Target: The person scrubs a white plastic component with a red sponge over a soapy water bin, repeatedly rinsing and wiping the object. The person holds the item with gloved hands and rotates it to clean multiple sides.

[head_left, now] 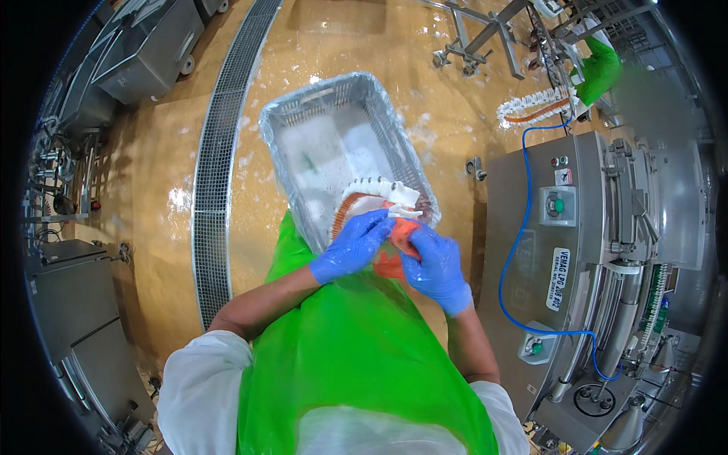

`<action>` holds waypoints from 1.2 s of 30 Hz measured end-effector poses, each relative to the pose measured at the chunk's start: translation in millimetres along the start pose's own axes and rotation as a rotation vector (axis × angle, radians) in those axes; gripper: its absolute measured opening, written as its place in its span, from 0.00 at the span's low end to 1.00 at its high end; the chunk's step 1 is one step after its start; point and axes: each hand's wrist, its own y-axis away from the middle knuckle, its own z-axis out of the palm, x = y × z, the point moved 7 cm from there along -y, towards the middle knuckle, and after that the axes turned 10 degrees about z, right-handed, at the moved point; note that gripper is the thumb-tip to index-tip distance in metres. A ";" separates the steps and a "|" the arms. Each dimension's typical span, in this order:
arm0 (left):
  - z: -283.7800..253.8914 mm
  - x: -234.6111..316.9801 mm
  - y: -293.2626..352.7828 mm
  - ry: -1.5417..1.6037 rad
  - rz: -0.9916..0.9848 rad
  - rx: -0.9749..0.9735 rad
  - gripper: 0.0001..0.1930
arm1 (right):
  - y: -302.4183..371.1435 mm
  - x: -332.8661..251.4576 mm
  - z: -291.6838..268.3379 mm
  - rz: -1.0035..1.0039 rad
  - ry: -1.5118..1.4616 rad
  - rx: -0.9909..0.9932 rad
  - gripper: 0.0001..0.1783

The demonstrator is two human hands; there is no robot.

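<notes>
1. Crate (pixel 277 114) first: we see it grey, slatted and wrapped in clear film, just ahead of us. The film presumably keeps its pale, foamy-looking contents (pixel 322 144) from running through the slats.
2. Our curved white segmented strip (pixel 377 185), brown along its inner side, arches over the crate's near right part. We judge it is held there so that drips fall inside; whether it touches the contents we cannot tell.
3. Our gloved left hand (pixel 353 246) is closed, its fingertips pinching near the strip's near end. That grip seems meant to steady the piece, leaving the arch free beyond the fingers.
4. Our gloved right hand (pixel 436 265) has its fingers gathered round a bunched red cloth (pixel 403 233), with a loose fold drooping toward our green apron (pixel 364 356). Bunching probably gives the fingers a soft pad to press with.
5. Relative to the grip, the strip's arch rises beyond the left fingers and bends round to the right, its far end above the cloth. Cloth and strip meet, or nearly so, between our hands; the fingers hide the exact contact.
</notes>
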 end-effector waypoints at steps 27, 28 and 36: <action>-9.4 14.9 -2.7 -0.316 0.084 -0.092 0.28 | 6.5 -12.4 3.7 0.159 -0.035 -0.245 0.05; -11.5 18.0 -3.9 -0.307 0.155 -0.062 0.28 | 8.4 -12.3 -0.9 0.198 -0.096 -0.260 0.06; -4.7 13.2 -4.9 -0.428 0.050 -0.090 0.27 | 1.8 3.5 4.8 0.331 -0.054 -0.371 0.17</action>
